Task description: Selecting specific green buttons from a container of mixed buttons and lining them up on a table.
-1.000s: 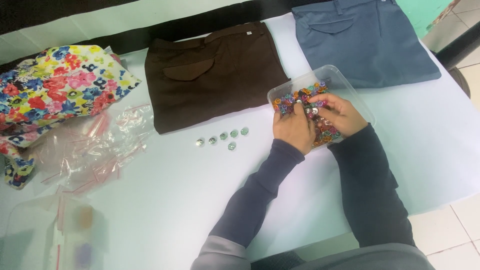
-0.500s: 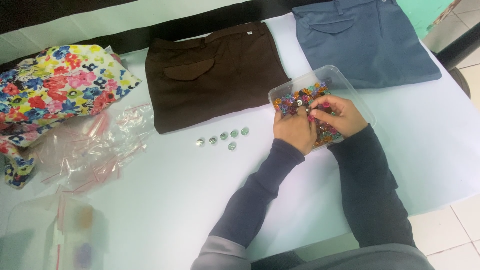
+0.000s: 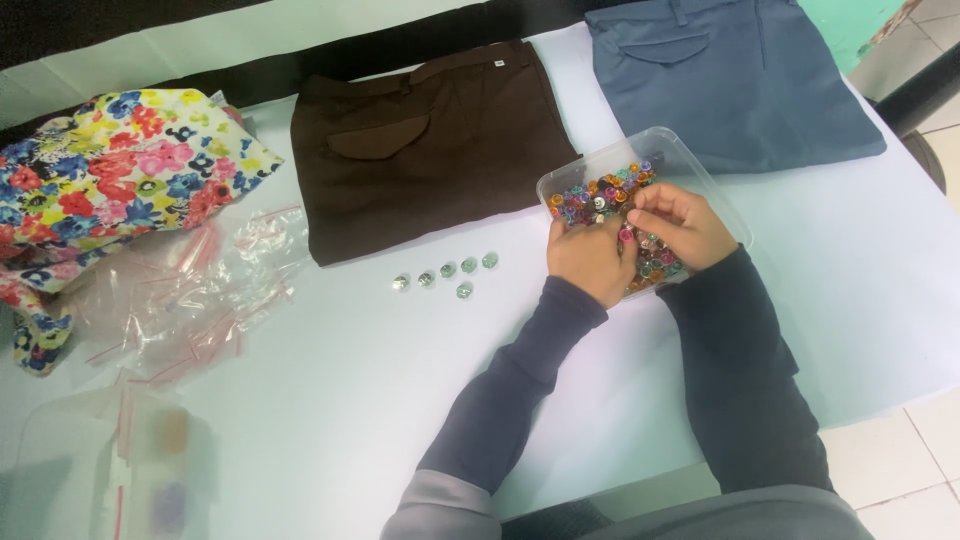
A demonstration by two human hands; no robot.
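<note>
A clear plastic tray (image 3: 672, 148) full of small colourful beads (image 3: 600, 193) sits on the white table, right of centre. Both my hands are inside it. My left hand (image 3: 588, 256) rests curled on the tray's near left side, fingertips in the beads. Beside it, my right hand (image 3: 682, 225) is curled over the beads, fingertips pinched near a pink bead; whether it grips one I cannot tell. Several greenish-silver round beads (image 3: 447, 273) lie in a short row on the table, left of the tray.
Folded brown trousers (image 3: 430, 140) and folded blue trousers (image 3: 725, 75) lie at the back. A flowered cloth (image 3: 110, 175) is at the far left, with small clear zip bags (image 3: 190, 295) and a clear box (image 3: 105, 470) nearer. The table's near edge runs below my arms.
My fingers have shifted slightly among the beads in the tray; everything else stays where it was.
</note>
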